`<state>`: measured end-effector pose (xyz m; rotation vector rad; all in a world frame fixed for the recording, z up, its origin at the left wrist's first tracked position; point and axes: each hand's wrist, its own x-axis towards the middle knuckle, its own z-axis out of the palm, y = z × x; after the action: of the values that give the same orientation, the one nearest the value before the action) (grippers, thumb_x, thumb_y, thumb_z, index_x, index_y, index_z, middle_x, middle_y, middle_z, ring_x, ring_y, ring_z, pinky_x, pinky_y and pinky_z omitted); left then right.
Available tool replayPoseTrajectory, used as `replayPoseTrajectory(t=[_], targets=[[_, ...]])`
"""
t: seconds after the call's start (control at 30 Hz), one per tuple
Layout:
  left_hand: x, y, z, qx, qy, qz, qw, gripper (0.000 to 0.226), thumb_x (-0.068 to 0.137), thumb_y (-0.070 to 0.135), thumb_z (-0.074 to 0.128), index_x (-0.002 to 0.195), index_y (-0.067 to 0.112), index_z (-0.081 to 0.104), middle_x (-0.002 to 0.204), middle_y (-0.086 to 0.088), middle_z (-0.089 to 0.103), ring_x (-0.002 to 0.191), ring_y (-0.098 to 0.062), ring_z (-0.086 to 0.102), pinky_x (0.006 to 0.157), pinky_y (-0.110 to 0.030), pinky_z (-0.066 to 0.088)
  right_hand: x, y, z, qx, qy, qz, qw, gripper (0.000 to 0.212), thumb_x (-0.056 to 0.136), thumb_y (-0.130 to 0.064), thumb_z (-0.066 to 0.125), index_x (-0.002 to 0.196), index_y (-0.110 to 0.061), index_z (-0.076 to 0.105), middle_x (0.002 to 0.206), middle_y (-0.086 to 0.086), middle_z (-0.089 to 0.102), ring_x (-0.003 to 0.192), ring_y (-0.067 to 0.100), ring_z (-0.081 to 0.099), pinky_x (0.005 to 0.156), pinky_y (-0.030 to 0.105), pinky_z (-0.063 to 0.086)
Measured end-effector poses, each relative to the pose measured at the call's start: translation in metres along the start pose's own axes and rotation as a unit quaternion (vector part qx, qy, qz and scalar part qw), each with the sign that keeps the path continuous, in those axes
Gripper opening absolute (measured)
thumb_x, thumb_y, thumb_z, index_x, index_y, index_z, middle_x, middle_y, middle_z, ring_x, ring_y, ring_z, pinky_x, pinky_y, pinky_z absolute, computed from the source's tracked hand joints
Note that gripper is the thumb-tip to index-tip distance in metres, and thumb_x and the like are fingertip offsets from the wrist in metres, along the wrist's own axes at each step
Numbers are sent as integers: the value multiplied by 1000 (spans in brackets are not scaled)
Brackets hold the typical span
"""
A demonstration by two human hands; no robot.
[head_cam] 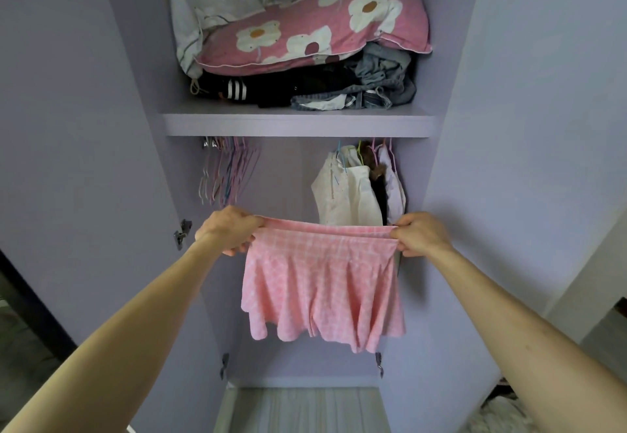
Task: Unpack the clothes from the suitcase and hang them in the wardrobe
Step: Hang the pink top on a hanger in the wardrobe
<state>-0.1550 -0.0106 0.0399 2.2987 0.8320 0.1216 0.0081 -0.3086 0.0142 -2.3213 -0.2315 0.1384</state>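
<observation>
A pink checked skirt (322,283) hangs spread out in front of the open lilac wardrobe (298,124). My left hand (227,229) grips the left end of its waistband, and my right hand (420,234) grips the right end, stretching the band level between them. Behind the skirt, under the shelf, several empty hangers (227,171) hang bunched at the left of the rail. A few hung garments (359,188), mostly white, hang at the right. The suitcase is not in view.
The upper shelf holds a pink flowered pillow (319,22) on top of folded dark clothes and jeans (373,90). Both wardrobe doors stand open at the sides. A pale striped surface (305,409) lies at the wardrobe's bottom.
</observation>
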Motion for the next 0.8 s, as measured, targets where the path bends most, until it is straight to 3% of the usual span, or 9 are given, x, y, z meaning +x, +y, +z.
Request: replayPoseTrajectory(t=[0.07, 0.17, 0.27, 0.4, 0.5, 0.57, 0.63, 0.7, 0.8], targets=[[1, -3, 2, -133, -38, 3, 990, 21, 87, 37, 59, 89, 22, 72, 87, -6, 72, 78, -17, 70, 71, -31, 58, 1, -1, -3, 156, -38, 50, 986, 8, 83, -5, 66, 87, -10, 69, 80, 13, 72, 66, 24, 74, 66, 34, 61], [-11, -2, 8, -373, -118, 9, 920, 17, 93, 25, 59, 94, 16, 73, 87, -7, 69, 75, -17, 69, 77, -32, 55, -5, -6, -2, 238, -112, 48, 964, 13, 81, 3, 54, 82, -4, 66, 71, 13, 68, 56, 23, 68, 55, 28, 55], [-17, -2, 11, -472, -132, -4, 872, 27, 91, 35, 64, 101, 11, 71, 94, -14, 72, 87, -29, 69, 83, -40, 56, -16, -9, 8, 289, -188, 35, 938, 2, 66, -10, 53, 65, -10, 54, 52, 5, 47, 44, 17, 39, 39, 21, 30], [-7, -9, 18, -410, 29, -27, 911, 41, 88, 49, 69, 97, 9, 68, 81, -8, 71, 66, -23, 69, 56, -29, 54, -23, -4, 18, 291, -270, -29, 917, 11, 66, -10, 66, 69, -12, 56, 56, 1, 44, 48, 13, 36, 44, 22, 27], [-3, -24, 20, -249, 116, 17, 961, 37, 97, 49, 55, 95, 13, 62, 79, -3, 64, 67, -20, 62, 56, -26, 48, -24, -1, 22, 123, -213, -151, 957, 9, 85, -16, 73, 84, -16, 63, 64, -7, 58, 57, 8, 52, 55, 20, 38], [-7, -29, 21, -142, 121, 23, 982, 44, 103, 48, 38, 92, 12, 61, 80, -6, 63, 79, -29, 63, 68, -31, 48, -23, -4, 27, 70, -176, -219, 957, 7, 93, -27, 66, 87, -24, 66, 62, -18, 61, 58, -3, 55, 58, 12, 39], [-14, -28, 25, -86, 132, 22, 987, 52, 103, 49, 34, 87, 7, 61, 82, -11, 65, 87, -34, 64, 72, -32, 45, -24, -11, 33, 64, -167, -264, 948, 9, 94, -32, 64, 89, -27, 69, 67, -16, 64, 61, -5, 54, 60, 10, 39], [-27, -21, 32, -93, 107, 55, 988, 48, 97, 55, 49, 87, 13, 68, 82, -4, 71, 88, -25, 67, 72, -28, 48, -25, -20, 42, 61, -187, -294, 935, 11, 94, -34, 63, 87, -29, 70, 66, -12, 61, 61, -3, 51, 61, 13, 38], [-46, -5, 48, -62, -8, 114, 992, 46, 73, 70, 71, 104, 36, 69, 94, 16, 70, 89, -4, 64, 84, -18, 48, -26, -39, 61, 47, -231, -329, 915, 12, 94, -34, 63, 86, -32, 72, 67, -14, 64, 63, 4, 53, 64, 21, 41]])
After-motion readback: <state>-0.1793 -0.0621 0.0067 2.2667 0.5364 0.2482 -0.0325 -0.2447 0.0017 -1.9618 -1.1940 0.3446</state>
